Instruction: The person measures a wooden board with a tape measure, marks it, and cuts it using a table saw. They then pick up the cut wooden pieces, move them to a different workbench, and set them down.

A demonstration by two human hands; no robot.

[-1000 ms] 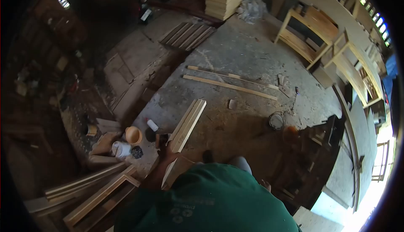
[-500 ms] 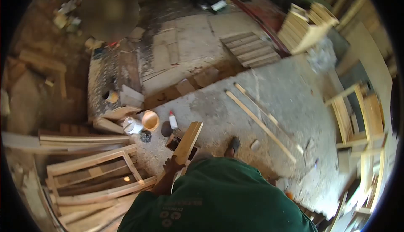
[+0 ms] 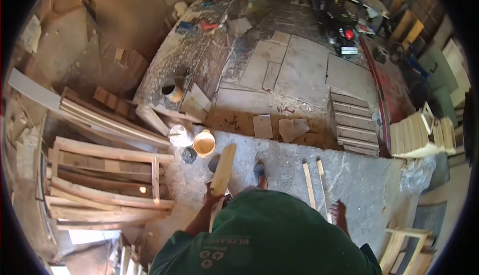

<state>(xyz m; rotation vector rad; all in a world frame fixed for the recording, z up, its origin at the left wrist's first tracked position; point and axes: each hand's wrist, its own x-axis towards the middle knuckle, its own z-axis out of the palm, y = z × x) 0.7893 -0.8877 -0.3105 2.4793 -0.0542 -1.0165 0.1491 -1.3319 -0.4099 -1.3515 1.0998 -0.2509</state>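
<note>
My left hand [image 3: 213, 196] is wrapped round the lower part of a wooden board [image 3: 224, 169], which points forward and up in front of me. To the right of my body, my right hand [image 3: 338, 209] hangs beside the end of a thin wooden strip [image 3: 322, 177]; its fingers are bent, and contact with the strip is unclear. A second strip [image 3: 309, 184] lies on the concrete floor just left of it. Near the board's far end are an orange bucket [image 3: 204, 143] and a white bucket [image 3: 181, 136].
Wooden frames [image 3: 105, 157] are stacked at the left. Ahead, beyond the floor's edge, lie a slatted wooden panel [image 3: 355, 125] and flat sheets [image 3: 303, 70]. A dusty workbench [image 3: 169, 60] stands front left. Clear plastic [image 3: 418, 174] and a wooden frame [image 3: 406, 235] are at the right.
The view has turned toward the right, and the floor strips now appear nearer my body. My right hand has come into view. The board stays in my left hand.
</note>
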